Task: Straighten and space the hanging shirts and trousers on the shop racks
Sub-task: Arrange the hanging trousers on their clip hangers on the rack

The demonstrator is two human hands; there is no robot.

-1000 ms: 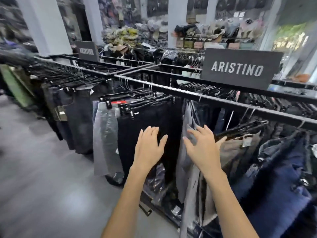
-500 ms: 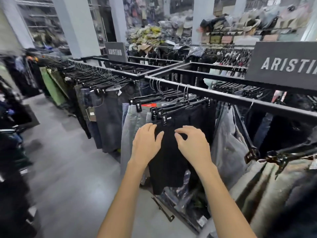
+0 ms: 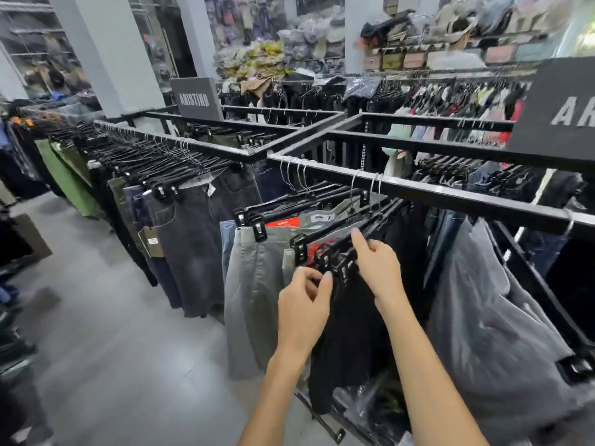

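Rack [image 3: 450, 196]: hangers [image 3: 333, 252] between left grip [image 3: 302, 304], right grip [image 3: 376, 265]

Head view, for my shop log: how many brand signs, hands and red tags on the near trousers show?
Brand signs: 2, far sign and near sign
Hands: 2, left hand and right hand, both at the black hangers
Red tags: 2, upper tag and lower tag
Total: 6

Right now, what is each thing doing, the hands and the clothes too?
Left hand, pinching one of the bunched hangers.
Right hand, fingertips on those hangers; grip unclear.
Black trousers, hanging, crowded together.
Grey trousers, hanging from clips.
Rail, holding unevenly spaced hangers.
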